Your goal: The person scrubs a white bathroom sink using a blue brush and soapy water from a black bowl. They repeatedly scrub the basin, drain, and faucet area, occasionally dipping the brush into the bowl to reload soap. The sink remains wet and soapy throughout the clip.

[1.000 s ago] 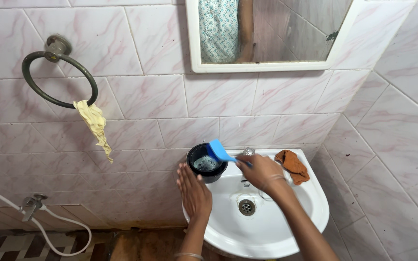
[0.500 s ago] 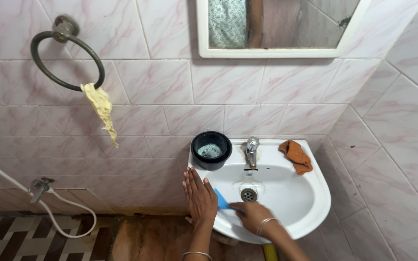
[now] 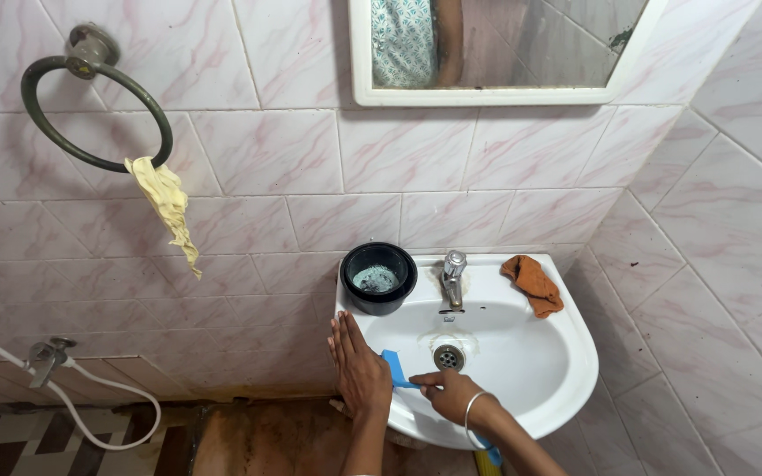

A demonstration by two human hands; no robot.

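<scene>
Tiled wall (image 3: pixel 293 167): pale pink marbled tiles, a white-framed mirror (image 3: pixel 496 48) at top. White wash basin (image 3: pixel 531 353) fixed to the wall, drain (image 3: pixel 448 357) at centre, chrome tap (image 3: pixel 452 278) at its back edge. Dark towel ring (image 3: pixel 90 101) upper left, a yellow rag (image 3: pixel 168 211) hanging from it. Black round container (image 3: pixel 377 277) sits on the basin's back left corner, just beside the tap; orange cloth (image 3: pixel 535 284) lies on the back right corner.

Left hand (image 3: pixel 359 370): flat on the basin's left rim, fingers released and extended towards the wall, holding nothing.

Right hand (image 3: pixel 450 394): fingers clenched on the blue brush (image 3: pixel 393 369). The brush lies inside the basin's front left, against the left hand. Its long axis runs roughly sideways, the head pointing left and slightly up towards the rim, the handle end within the right hand.
</scene>
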